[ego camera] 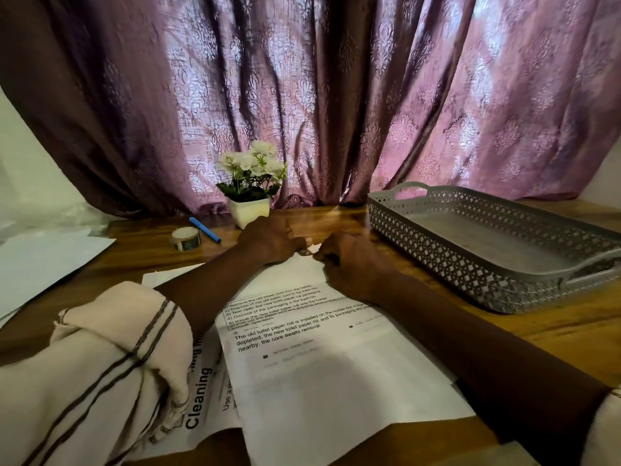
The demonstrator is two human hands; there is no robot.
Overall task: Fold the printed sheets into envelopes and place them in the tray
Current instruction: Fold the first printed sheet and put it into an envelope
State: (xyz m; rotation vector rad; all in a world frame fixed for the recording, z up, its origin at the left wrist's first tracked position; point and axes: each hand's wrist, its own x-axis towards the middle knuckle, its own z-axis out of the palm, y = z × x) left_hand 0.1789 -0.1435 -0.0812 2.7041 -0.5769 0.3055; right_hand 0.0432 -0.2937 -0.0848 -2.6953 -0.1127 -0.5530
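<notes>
A printed sheet [322,361] lies in front of me on the wooden table, its far part folded over so a blank white flap [285,274] shows. My left hand [272,242] and my right hand [349,260] sit side by side at the flap's far edge, fingers curled down onto the paper. Both seem to pinch that edge near its tip; the fingertips are mostly hidden. A second printed sheet [201,395] with the word "Cleaning" lies under the first, at its left. The grey perforated tray [437,264] stands to the right of my hands with nothing in it.
A white pot of artificial flowers [250,210] stands just beyond my left hand. A tape roll [185,237] and a blue pen [204,229] lie at the back left. More white paper [43,260] lies at the left edge. A purple curtain [336,95] hangs behind the table.
</notes>
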